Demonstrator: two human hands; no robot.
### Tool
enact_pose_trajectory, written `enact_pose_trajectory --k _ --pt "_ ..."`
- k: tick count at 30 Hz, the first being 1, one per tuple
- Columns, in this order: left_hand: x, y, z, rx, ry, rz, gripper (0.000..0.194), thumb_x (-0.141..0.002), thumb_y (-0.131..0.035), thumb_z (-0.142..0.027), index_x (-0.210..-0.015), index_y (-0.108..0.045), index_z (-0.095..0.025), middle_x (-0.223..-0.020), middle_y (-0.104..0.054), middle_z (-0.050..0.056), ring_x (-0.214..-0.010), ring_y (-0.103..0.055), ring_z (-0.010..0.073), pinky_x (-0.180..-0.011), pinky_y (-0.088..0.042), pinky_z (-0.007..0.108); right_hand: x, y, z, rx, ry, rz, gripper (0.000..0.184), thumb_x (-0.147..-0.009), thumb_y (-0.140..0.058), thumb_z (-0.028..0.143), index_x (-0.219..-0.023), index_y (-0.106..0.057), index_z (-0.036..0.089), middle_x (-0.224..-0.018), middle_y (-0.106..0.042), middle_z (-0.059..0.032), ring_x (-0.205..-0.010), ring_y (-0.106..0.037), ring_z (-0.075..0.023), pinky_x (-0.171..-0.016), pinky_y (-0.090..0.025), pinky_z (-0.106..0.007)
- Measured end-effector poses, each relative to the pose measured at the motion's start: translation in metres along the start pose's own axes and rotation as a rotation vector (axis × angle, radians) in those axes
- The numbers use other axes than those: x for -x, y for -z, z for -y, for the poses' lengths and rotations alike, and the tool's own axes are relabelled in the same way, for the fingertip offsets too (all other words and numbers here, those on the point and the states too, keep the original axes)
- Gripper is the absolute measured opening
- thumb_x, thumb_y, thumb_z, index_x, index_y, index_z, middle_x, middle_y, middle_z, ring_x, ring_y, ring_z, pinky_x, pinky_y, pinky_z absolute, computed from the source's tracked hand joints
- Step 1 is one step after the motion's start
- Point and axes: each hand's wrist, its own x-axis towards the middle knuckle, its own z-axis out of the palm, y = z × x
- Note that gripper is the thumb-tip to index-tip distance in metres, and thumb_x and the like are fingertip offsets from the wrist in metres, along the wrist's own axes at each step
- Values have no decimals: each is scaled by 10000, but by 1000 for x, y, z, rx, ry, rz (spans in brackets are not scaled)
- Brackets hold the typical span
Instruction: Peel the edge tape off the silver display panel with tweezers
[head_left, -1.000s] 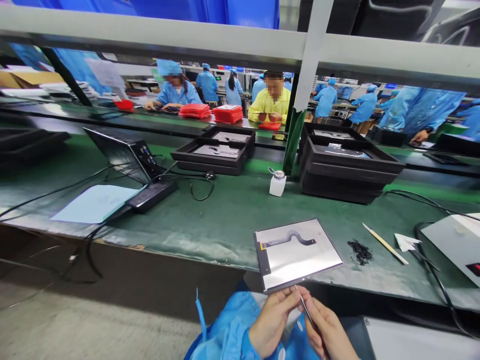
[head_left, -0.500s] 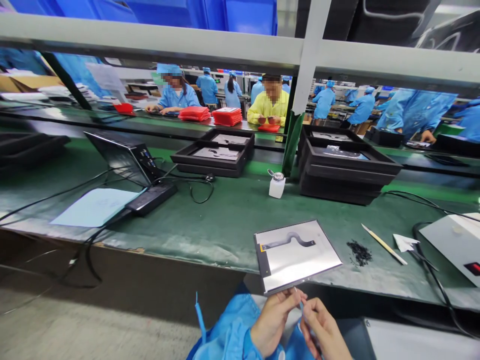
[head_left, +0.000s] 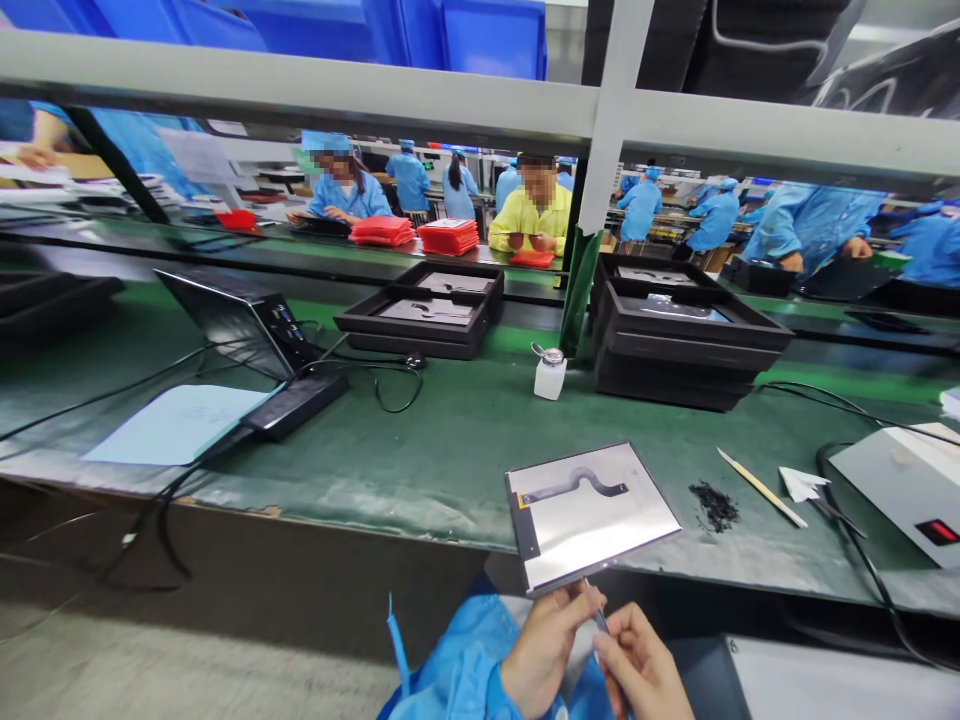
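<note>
An LCD panel [head_left: 634,525], silvery on its back with a dark curved flex cable [head_left: 577,486], lies at the bench's front edge and juts out over it. My left hand [head_left: 546,640] is closed at its near edge, thumb and fingers pinching there. In my right hand [head_left: 639,665] is a slim metal tool [head_left: 601,621], gripped between thumb and fingers. Its tip points up at the panel's near edge, close to my left thumb. Whether it is tweezers or a blade cannot be made out. To the right lie a pile of black scraps [head_left: 716,507] and a pale-handled pointed tool [head_left: 761,487].
Black trays [head_left: 682,345] with panels are stacked behind, and more trays [head_left: 420,320] stand left of a white pump bottle [head_left: 550,378]. A tilted monitor [head_left: 225,320], a blue sheet [head_left: 176,424], cables, and a white box with a red switch [head_left: 900,490] occupy the sides. Co-workers sit opposite.
My right hand has drawn slightly down, and the tool's tip sits a little lower at the panel edge. The left hand stays at the panel. The view has shifted slightly.
</note>
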Motion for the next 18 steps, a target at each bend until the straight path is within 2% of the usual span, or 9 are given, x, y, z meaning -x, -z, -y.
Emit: enact_pose_trajectory --k 3,7,10,13,15,18 --pt "1 2 0 -1 6 9 469 -539 -906 -503 -763 -714 -138 -790 -653 47 -818 -587 188 -844 -419 307 1 2 -2 12 -14 -9 560 -646 -757 694 -643 -511 191 -474 -525 83 -317 -395 -26 -331 -321 -143" --pt "4 5 -6 -18 43 71 542 -545 -909 -484 -890 -751 -96 -837 -697 99 -716 -576 166 -819 -433 328 -4 6 -2 -64 -125 115 605 -638 -699 761 -653 -559 172 -403 -487 82 -288 -312 -24 -310 -248 -153" --pt "4 4 -8 -24 27 67 477 -564 -902 -480 -804 -747 -98 -736 -668 68 -721 -579 170 -826 -425 318 -5 5 -5 -69 -138 159 607 -693 -640 773 -694 -564 171 -404 -535 57 -278 -341 -27 -323 -221 -145" --pt "4 1 -6 -20 6 31 451 -557 -896 -506 -715 -706 -129 -721 -640 41 -775 -586 183 -829 -415 305 -2 2 -6 -41 -57 104 558 -690 -694 726 -708 -520 196 -480 -588 54 -277 -405 -35 -320 -265 -146" --pt "4 0 -6 -21 2 22 455 -538 -906 -503 -700 -688 -138 -760 -643 42 -827 -588 193 -841 -408 301 0 0 -6 -28 -23 36 552 -650 -751 696 -680 -503 204 -500 -567 72 -284 -412 -38 -310 -309 -155" --pt "6 2 -10 -33 21 59 495 -521 -920 -485 -794 -722 -122 -797 -665 65 -829 -593 203 -832 -418 317 3 -1 -2 -12 -37 9 545 -688 -726 693 -637 -523 189 -464 -529 73 -305 -404 -37 -329 -350 -158"
